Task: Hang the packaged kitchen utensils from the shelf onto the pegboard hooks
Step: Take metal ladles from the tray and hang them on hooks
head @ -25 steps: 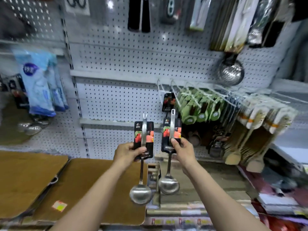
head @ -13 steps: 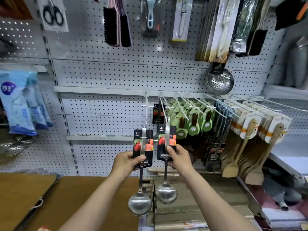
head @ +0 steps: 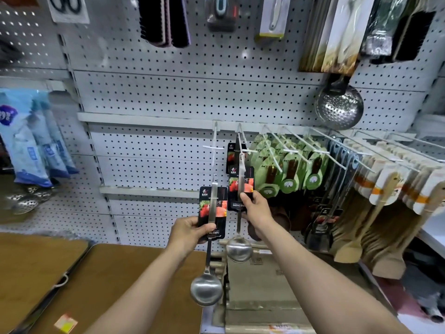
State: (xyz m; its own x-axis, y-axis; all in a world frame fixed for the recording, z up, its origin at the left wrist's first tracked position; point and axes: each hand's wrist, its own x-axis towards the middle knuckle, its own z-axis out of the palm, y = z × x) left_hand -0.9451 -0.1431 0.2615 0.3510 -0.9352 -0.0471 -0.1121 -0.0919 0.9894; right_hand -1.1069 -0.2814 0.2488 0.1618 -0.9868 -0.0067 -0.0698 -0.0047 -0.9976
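Note:
Each hand holds a steel ladle on a black card printed with red fruit. My left hand [head: 190, 233] grips the left ladle [head: 210, 237] by the card's lower end, its bowl hanging over the shelf. My right hand [head: 256, 208] holds the right ladle [head: 239, 208] higher, its handle top at the tip of a white pegboard hook [head: 242, 145]. One same carded ladle [head: 232, 154] hangs further back on that hook. To the left, an empty white hook [head: 213, 147] sticks out.
Green-carded utensils [head: 289, 174] and wooden spatulas [head: 390, 206] hang on hooks to the right. A steel skimmer [head: 339, 107] hangs above them. Brushes and packaged tools fill the top row. Brown boards [head: 101, 285] lie lower left, and blue packets [head: 31, 141] hang at far left.
Both hands have risen toward the pegboard. My right hand lifted its ladle up until the handle top reached the hook tip. The left ladle followed, staying lower.

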